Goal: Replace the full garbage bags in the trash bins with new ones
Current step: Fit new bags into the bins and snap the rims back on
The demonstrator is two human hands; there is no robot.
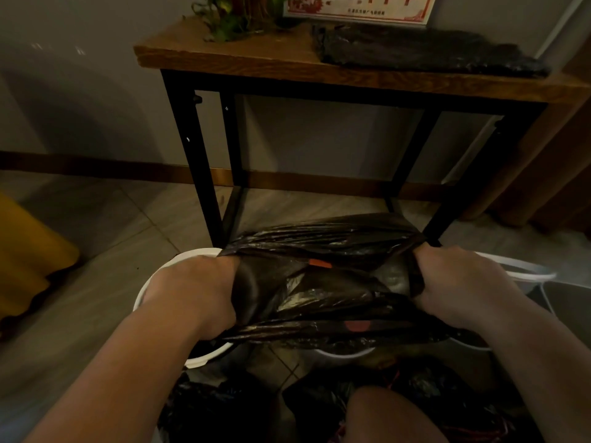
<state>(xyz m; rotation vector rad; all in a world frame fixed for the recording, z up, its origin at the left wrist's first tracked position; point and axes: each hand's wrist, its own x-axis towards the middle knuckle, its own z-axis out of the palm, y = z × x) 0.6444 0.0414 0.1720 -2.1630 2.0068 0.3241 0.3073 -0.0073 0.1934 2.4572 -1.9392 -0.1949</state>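
**While the bag's stretched wide, both hands are tied up**

Since there's only the head view, here goes. The left hand [198, 292] and right hand [460, 282] each grip one side of a black garbage bag [326, 282] and pull it taut between them. My guess is that's to open the mouth so it fits over a rim.

Right under the left hand sits a white trash bin [179, 260], and a second bin [524, 271] peeks out past the right hand.

Below the wrists, closer to the person, some crumpled dark bags [224, 410] lie on the floor, probably the full ones. Way beyond the hands, a flat stack of spare bags [428, 52] waits on the worktop [256, 55], handy for refills.

Can't tell whether the orange bits on the held bag are a drawstring.
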